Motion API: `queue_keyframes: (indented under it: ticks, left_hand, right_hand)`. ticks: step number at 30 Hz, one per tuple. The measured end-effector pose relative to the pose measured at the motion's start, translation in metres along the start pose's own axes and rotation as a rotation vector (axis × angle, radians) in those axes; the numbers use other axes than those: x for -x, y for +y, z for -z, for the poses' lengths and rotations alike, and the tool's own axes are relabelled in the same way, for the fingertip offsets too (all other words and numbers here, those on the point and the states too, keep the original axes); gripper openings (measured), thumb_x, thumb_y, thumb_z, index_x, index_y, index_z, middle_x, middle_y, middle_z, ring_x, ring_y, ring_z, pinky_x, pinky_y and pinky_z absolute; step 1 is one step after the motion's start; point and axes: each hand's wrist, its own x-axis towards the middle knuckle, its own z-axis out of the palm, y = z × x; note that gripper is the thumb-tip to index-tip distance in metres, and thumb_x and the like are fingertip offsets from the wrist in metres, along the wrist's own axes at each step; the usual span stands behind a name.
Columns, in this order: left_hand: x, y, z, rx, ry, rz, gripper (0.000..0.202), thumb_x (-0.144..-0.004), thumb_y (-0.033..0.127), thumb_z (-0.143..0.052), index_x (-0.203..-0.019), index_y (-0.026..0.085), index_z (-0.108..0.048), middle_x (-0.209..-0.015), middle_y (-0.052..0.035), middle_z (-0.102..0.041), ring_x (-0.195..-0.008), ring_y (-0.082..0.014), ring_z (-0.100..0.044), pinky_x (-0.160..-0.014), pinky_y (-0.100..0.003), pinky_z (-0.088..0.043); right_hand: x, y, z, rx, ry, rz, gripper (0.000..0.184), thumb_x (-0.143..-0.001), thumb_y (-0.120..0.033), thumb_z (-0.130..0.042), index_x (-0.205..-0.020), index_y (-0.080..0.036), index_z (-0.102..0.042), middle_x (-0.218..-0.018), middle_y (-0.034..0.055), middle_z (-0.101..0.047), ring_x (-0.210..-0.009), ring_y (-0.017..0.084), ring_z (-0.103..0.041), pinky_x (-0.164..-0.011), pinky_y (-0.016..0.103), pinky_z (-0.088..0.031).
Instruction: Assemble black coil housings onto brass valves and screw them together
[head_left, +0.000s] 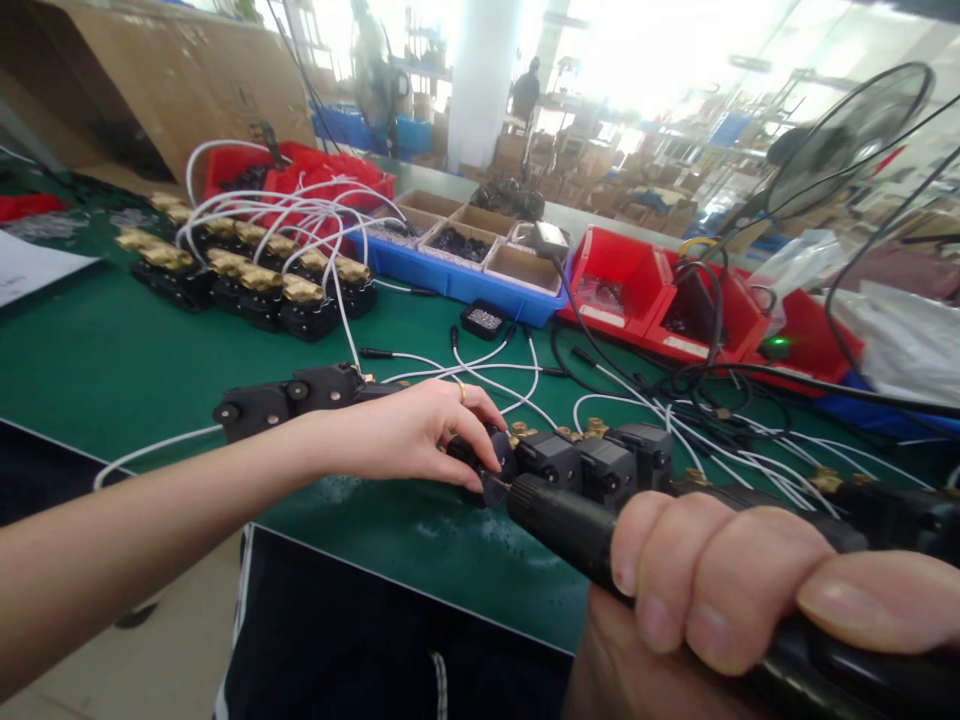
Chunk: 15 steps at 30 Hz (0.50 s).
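Observation:
My left hand [427, 432] has its thumb and fingers closed on a small black housing [495, 490] at the table's front. A black electric screwdriver [562, 525] lies in my right hand [735, 585], whose fingers wrap round its body. The driver's thin bit points left and meets the housing's face near my left fingertips; the exact contact spot is too small to make out. Right of the housing stand several black units [606, 468] with brass fittings. Left of my hand is another black unit [262, 405] with round knobs and a white cable.
Black blocks with brass tops [259, 280] stand at back left under looping white cables. Behind are a blue divided tray [465, 275], red bins [622, 280] and a small dish of screws [484, 319]. Loose cables [675, 430] cross the right side of the green mat.

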Motion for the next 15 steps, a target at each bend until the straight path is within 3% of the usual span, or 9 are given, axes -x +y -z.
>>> queue_keyframes:
  ticks: [3, 8, 10, 15]
  left_hand:
    - [0.001, 0.0, -0.001, -0.007, 0.007, 0.013, 0.017, -0.079, 0.022, -0.079, -0.095, 0.025, -0.079, -0.123, -0.0069, -0.067, -0.107, -0.0191, -0.066, -0.093, -0.027, -0.051]
    - [0.003, -0.001, -0.005, 0.016, 0.029, -0.025, 0.014, -0.079, 0.022, -0.078, -0.093, 0.023, -0.079, -0.12, -0.0074, -0.068, -0.105, -0.0186, -0.067, -0.094, -0.026, -0.051]
    - [0.004, -0.001, -0.005, 0.028, 0.042, -0.037, 0.013, -0.08, 0.022, -0.077, -0.094, 0.022, -0.079, -0.12, -0.0081, -0.067, -0.105, -0.0183, -0.067, -0.095, -0.026, -0.05]
    - [0.004, -0.004, -0.008, 0.042, 0.036, -0.033, 0.013, -0.081, 0.023, -0.076, -0.095, 0.023, -0.079, -0.121, -0.0081, -0.066, -0.107, -0.0193, -0.066, -0.096, -0.029, -0.05]
  right_hand:
    - [-0.001, 0.0, 0.003, -0.055, -0.072, 0.047, 0.016, -0.1, -0.032, -0.051, -0.11, -0.027, -0.063, -0.066, -0.0016, -0.062, -0.051, 0.017, -0.059, -0.049, 0.036, -0.053]
    - [-0.008, -0.004, -0.029, -0.131, 0.208, 0.042, 0.015, -0.1, -0.028, -0.053, -0.092, -0.02, -0.062, -0.061, -0.0035, -0.059, -0.046, 0.012, -0.056, -0.046, 0.03, -0.05]
    - [-0.011, -0.005, -0.037, -0.142, 0.232, 0.059, 0.017, -0.1, -0.03, -0.055, -0.088, -0.019, -0.062, -0.058, -0.0042, -0.058, -0.045, 0.011, -0.055, -0.046, 0.028, -0.049]
    - [-0.01, 0.003, -0.02, -0.076, 0.163, 0.105, 0.018, -0.099, -0.037, -0.055, -0.092, -0.022, -0.064, -0.054, -0.0041, -0.053, -0.04, 0.012, -0.05, -0.041, 0.03, -0.044]
